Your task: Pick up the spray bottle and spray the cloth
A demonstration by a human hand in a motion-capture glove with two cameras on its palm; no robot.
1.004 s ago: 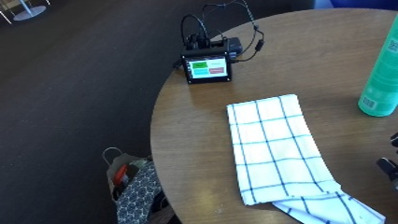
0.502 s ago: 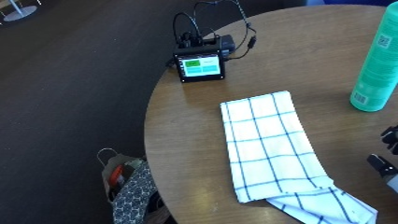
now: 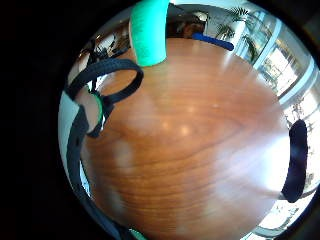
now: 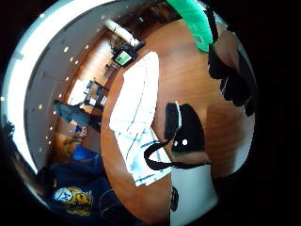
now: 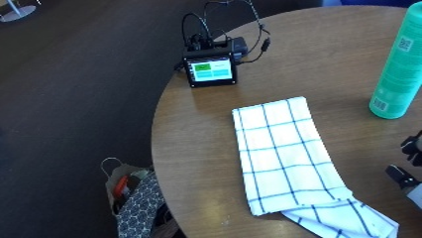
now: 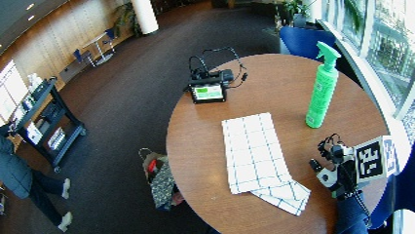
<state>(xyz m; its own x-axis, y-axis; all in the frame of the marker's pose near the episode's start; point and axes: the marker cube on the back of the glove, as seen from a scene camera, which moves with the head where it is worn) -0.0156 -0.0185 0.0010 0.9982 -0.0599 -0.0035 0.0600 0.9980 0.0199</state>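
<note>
Spray bottle (image 6: pixel 322 87) upright near tabletop's far edge, cloth (image 5: pixel 290 163) spread flat mid-table for spraying; right hand (image 6: pixel 337 170) nearby holds nothing, finger spread indiscernible.

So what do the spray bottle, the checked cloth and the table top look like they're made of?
Spray bottle: probably plastic, opaque green with a smooth, slightly glossy body and a moulded trigger head.
Cloth: woven fabric, likely cotton, matte white with thin dark check lines; it lies limp, with a folded corner.
Table: wood or wood veneer; the palm view shows grain lines, and light reflections suggest a sealed, semi-gloss finish.
</note>
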